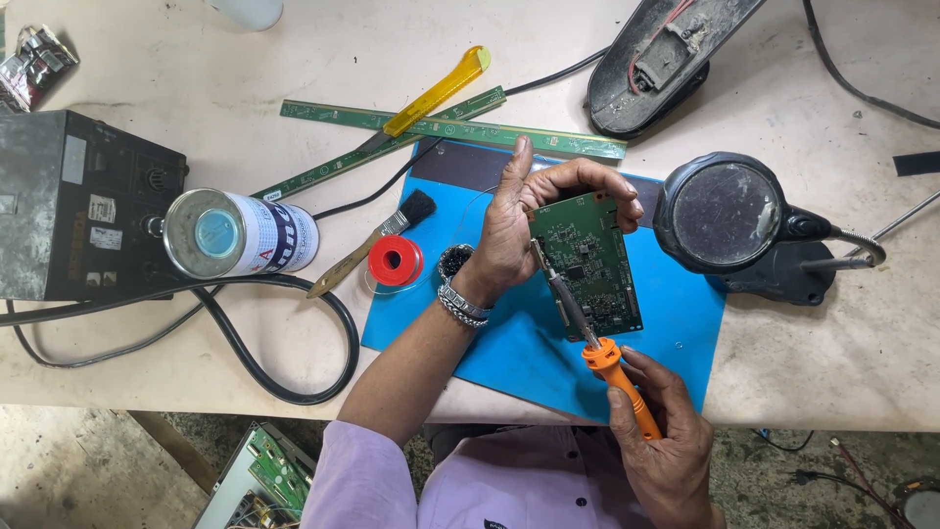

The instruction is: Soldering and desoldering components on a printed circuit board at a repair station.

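My left hand [519,220] grips a green circuit board [592,264] by its top edge, tilted up over a blue mat [676,343]. A metal bracelet circles that wrist. My right hand [666,436] holds an orange-handled soldering iron [612,367]. Its dark tip reaches up onto the left side of the board, near my left thumb.
A red solder spool [396,261], a small brush [377,240] and a white spray can [240,235] lie left of the mat. A dark metal box [69,206] with a black hose stands at far left. A round magnifier lamp [725,216] stands right. Long green strips [450,127] lie behind.
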